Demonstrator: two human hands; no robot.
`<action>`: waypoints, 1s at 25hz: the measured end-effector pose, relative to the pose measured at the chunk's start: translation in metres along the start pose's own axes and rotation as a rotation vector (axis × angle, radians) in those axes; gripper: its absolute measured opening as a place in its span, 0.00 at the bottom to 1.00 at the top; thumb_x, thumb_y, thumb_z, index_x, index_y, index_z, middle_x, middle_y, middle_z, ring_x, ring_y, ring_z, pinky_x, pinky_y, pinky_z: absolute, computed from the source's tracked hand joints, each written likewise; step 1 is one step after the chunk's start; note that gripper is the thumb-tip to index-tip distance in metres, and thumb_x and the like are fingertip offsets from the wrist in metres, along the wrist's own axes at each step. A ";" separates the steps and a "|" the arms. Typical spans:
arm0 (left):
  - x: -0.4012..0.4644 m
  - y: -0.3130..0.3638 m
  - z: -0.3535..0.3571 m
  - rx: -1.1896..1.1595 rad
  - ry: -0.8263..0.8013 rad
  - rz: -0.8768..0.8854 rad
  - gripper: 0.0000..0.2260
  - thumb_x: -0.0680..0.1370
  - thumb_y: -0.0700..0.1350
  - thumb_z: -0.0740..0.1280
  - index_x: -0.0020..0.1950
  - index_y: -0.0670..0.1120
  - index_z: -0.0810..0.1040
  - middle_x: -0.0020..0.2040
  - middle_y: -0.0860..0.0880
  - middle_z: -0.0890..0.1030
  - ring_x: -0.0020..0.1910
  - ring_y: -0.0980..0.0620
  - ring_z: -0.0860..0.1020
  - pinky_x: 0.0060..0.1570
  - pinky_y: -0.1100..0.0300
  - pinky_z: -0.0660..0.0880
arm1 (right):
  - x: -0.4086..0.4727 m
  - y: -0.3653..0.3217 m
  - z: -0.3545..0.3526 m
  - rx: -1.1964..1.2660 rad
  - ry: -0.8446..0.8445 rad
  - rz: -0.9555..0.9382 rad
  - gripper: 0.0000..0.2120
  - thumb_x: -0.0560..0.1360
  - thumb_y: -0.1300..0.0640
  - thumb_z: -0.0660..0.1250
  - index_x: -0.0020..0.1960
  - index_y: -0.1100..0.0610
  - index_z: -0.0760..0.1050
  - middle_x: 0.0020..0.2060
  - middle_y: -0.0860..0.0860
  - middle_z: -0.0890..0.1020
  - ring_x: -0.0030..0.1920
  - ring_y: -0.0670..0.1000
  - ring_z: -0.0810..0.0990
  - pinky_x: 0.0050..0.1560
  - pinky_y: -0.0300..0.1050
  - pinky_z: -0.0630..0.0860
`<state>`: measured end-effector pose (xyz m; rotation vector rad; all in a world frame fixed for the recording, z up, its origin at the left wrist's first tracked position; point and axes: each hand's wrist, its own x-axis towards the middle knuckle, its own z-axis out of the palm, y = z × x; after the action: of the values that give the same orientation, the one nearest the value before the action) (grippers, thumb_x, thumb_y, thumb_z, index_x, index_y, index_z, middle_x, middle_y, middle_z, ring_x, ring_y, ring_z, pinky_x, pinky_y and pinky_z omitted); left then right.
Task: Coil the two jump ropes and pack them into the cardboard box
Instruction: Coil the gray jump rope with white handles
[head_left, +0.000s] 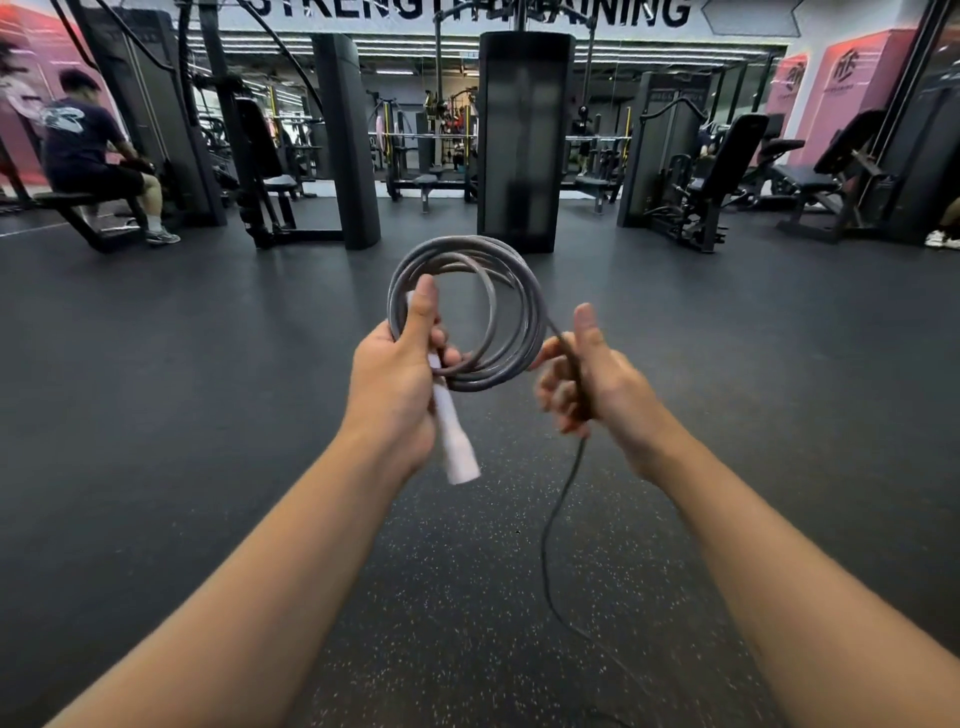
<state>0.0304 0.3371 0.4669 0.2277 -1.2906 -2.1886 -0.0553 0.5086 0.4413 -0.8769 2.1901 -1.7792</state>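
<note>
A grey jump rope (511, 291) is wound into several loops held up in front of me. My left hand (395, 379) grips the loops together with the rope's white handle (454, 436), thumb pointing up along the coil. My right hand (587, 379) holds the loose strand where it leaves the coil, fingers curled round it. The free tail (553, 525) hangs down from that hand and trails onto the floor toward the lower right. No second rope and no cardboard box is in view.
Dark speckled rubber floor (467, 597) spreads below my arms. Black weight machines (524, 140) and benches stand across the back. A person (88, 150) sits on a bench at the far left. Another person's shoe (941, 239) shows at the right edge.
</note>
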 end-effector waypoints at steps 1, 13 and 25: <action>-0.004 -0.008 0.007 -0.067 0.085 -0.024 0.15 0.80 0.55 0.69 0.43 0.46 0.74 0.28 0.54 0.74 0.29 0.54 0.76 0.45 0.51 0.80 | -0.003 0.001 0.015 0.019 -0.063 -0.009 0.37 0.79 0.26 0.48 0.54 0.57 0.77 0.37 0.52 0.83 0.33 0.51 0.76 0.32 0.41 0.72; -0.011 -0.025 0.006 0.052 0.054 -0.104 0.11 0.83 0.50 0.66 0.51 0.42 0.79 0.42 0.48 0.88 0.42 0.48 0.86 0.46 0.52 0.80 | -0.006 -0.010 0.044 0.283 -0.109 0.045 0.16 0.79 0.55 0.73 0.55 0.67 0.77 0.35 0.57 0.76 0.24 0.51 0.67 0.22 0.41 0.64; -0.013 0.043 0.004 1.539 -0.710 0.210 0.14 0.70 0.52 0.80 0.54 0.57 0.82 0.44 0.56 0.86 0.42 0.58 0.84 0.46 0.58 0.80 | -0.007 -0.038 -0.007 -0.499 -0.538 0.087 0.08 0.76 0.55 0.76 0.44 0.58 0.80 0.31 0.53 0.78 0.29 0.53 0.71 0.28 0.44 0.67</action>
<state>0.0560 0.3318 0.5034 -0.1464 -2.9552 -0.6369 -0.0407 0.5138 0.4768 -1.1656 2.2568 -0.8163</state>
